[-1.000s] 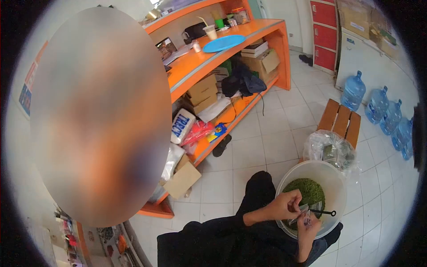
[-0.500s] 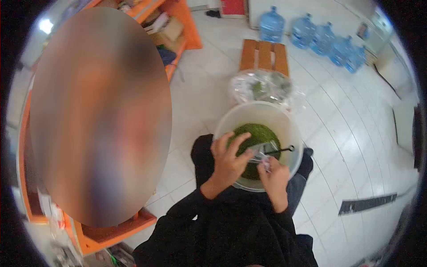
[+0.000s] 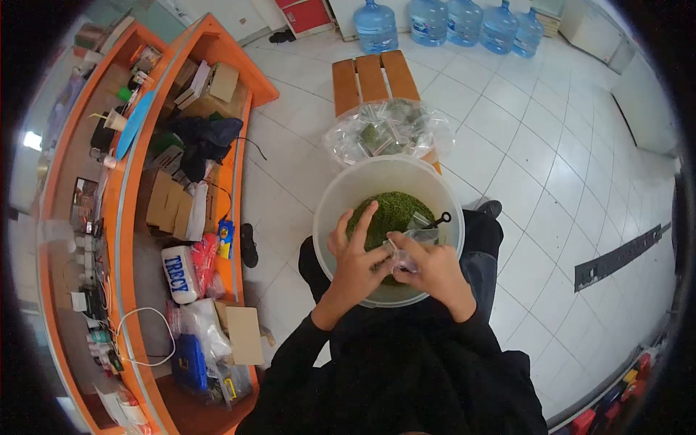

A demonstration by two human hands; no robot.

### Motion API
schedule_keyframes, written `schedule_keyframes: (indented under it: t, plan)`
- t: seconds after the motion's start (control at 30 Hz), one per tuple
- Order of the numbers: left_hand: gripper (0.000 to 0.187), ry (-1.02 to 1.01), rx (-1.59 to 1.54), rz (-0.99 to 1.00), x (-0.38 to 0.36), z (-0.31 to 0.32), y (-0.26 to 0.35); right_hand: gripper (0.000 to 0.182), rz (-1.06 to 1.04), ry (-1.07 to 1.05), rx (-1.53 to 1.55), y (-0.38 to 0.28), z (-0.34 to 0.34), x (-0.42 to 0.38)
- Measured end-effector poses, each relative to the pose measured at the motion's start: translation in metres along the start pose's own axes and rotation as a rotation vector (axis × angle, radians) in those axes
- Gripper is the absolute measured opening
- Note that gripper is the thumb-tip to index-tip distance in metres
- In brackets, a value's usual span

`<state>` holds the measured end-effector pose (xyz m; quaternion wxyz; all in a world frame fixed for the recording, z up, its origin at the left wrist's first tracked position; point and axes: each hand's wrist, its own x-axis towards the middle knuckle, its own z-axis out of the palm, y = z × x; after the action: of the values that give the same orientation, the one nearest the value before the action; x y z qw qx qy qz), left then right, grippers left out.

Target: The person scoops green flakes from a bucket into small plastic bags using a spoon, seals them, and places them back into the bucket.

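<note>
Between my two hands, over a white bucket (image 3: 453, 192), is a small clear plastic bag (image 3: 403, 261). My left hand (image 3: 355, 261) pinches it with the thumb, other fingers spread upward. On the opposite side my right hand (image 3: 438, 272) is closed on the same bag, its fingertips partly hidden. Green, grainy material (image 3: 391, 214) lies inside the bucket, which stands between my legs. A black handle (image 3: 443, 219) with a ring end sticks up from the green material, close to my right hand; its lower part is hidden.
Behind the bucket, a large clear bag (image 3: 341, 138) of small packets lies on a slatted wooden bench (image 3: 370, 76). Several blue water jugs (image 3: 375, 27) line the far wall. Cluttered orange shelves (image 3: 254, 72) stand at left. A black strip (image 3: 616, 257) lies on the tiled floor.
The view has shifted, with the bucket now further left in it. My hands have come closer together at the small bag. The blurred area at left is gone, revealing the shelves.
</note>
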<state>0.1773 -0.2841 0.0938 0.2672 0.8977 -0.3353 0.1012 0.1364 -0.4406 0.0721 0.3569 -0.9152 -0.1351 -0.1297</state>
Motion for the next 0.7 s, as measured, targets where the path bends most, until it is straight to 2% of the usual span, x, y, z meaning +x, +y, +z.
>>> schedule_keyframes:
  t: [0.1, 0.2, 0.27, 0.33, 0.4, 0.43, 0.5, 0.57, 0.63, 0.7]
  plan:
    - [0.014, 0.267, -0.570, -0.146, 0.005, 0.017, -0.019, 0.062, -0.039, 0.245, 0.236, 0.026, -0.007, 0.002]
    - [0.014, 0.163, -0.801, -0.362, 0.037, 0.043, -0.034, 0.062, 0.356, 0.466, 0.714, 0.045, -0.006, -0.004]
    - [0.023, -0.222, -0.763, -0.294, 0.058, 0.069, -0.040, 0.062, 0.342, 0.606, 0.771, 0.050, 0.003, -0.001]
    - [0.028, -0.435, -0.459, -0.009, 0.060, 0.120, -0.057, 0.062, 0.334, 0.641, 0.745, 0.052, 0.007, -0.001]
    - [0.031, -0.526, -0.502, 0.119, 0.046, 0.207, -0.081, 0.061, 0.342, 0.574, 0.640, 0.052, 0.008, -0.003]
    - [0.031, -0.555, -0.486, 0.148, 0.041, 0.216, -0.082, 0.060, 0.390, 0.509, 0.601, 0.049, 0.004, -0.003]
    - [0.030, -0.595, -0.419, 0.174, 0.037, 0.209, -0.071, 0.058, 0.291, 0.535, 0.508, 0.049, 0.006, -0.001]
    - [0.029, -0.651, -0.373, 0.072, 0.039, 0.190, -0.065, 0.057, 0.255, 0.541, 0.467, 0.049, 0.008, 0.001]
    - [0.028, -0.732, -0.385, -0.135, 0.045, 0.148, -0.060, 0.057, 0.285, 0.517, 0.475, 0.046, 0.006, -0.001]
    - [0.026, -0.788, 0.117, 0.243, 0.062, 0.086, -0.051, 0.057, 0.376, 0.460, 0.520, 0.042, 0.001, -0.003]
